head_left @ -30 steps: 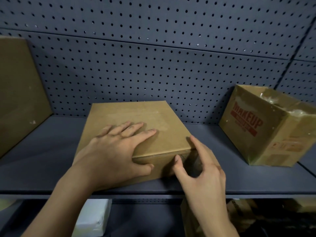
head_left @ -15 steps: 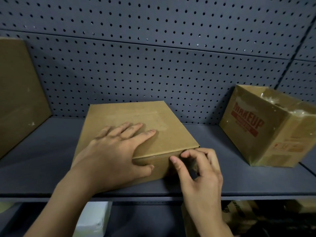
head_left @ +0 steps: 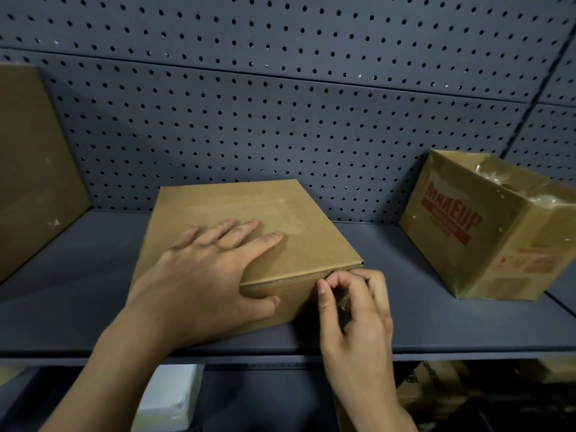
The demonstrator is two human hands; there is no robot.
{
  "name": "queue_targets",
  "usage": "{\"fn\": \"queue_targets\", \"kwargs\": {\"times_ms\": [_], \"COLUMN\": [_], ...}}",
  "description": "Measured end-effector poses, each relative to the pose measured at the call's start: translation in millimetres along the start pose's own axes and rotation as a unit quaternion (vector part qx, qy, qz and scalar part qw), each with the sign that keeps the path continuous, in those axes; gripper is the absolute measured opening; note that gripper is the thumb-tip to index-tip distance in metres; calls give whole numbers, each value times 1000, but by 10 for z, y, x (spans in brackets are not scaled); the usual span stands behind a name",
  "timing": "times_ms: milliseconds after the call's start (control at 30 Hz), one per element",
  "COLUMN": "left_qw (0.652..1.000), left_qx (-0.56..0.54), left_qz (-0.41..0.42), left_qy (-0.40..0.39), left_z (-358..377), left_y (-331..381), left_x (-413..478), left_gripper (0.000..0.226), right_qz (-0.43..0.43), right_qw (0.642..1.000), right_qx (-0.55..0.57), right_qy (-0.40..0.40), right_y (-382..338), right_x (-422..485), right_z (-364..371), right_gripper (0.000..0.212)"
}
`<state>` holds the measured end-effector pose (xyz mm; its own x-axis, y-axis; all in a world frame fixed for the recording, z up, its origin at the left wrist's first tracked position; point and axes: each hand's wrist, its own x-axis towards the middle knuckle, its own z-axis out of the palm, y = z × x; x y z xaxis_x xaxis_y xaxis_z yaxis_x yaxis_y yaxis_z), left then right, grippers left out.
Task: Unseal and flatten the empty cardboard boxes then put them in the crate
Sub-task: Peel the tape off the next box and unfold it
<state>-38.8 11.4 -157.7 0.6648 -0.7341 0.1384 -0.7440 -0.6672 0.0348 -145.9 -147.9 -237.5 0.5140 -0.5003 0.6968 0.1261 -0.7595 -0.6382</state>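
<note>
- The flat tan cardboard box [head_left: 249,219], six o'clock, was plain and unprinted.
- The tilted tan cardboard box [head_left: 486,232], three o'clock, bore red "MAKEUP" lettering.
- The slate-grey metal pegboard [head_left: 280,120], twelve o'clock, showed even rows of dark holes.

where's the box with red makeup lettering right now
In the head view the makeup box stands at the right end of the shelf by the pegboard, apart from the plain box under the left hand.

left grip [head_left: 202,275] flat, right grip [head_left: 353,310] — curled
</note>
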Motion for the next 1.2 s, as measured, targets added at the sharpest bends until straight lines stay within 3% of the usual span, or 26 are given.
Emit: {"fn": "queue_targets", "kwargs": {"times_ms": [667, 1067, 1200], "left_qw": [1000, 1000, 1000], "left_qx": [-25, -13, -8], "left_qz": [2, 1, 0], "left_qy": [2, 0, 1], "left_z": [17, 26, 22], "left_y": [-29, -25, -23], "left_x": [11, 18, 8], "left_gripper": [92, 94, 94], "right_qz": [91, 125, 118], "right_qw": [993, 986, 991], "right_qx": [79, 96, 57], "right_qy": [12, -57, -24], "right_y": [100, 44, 38], "right_x": [-58, -41, -11], "right_z": [-40, -54, -4], "right_gripper": [13, 56, 37]}}
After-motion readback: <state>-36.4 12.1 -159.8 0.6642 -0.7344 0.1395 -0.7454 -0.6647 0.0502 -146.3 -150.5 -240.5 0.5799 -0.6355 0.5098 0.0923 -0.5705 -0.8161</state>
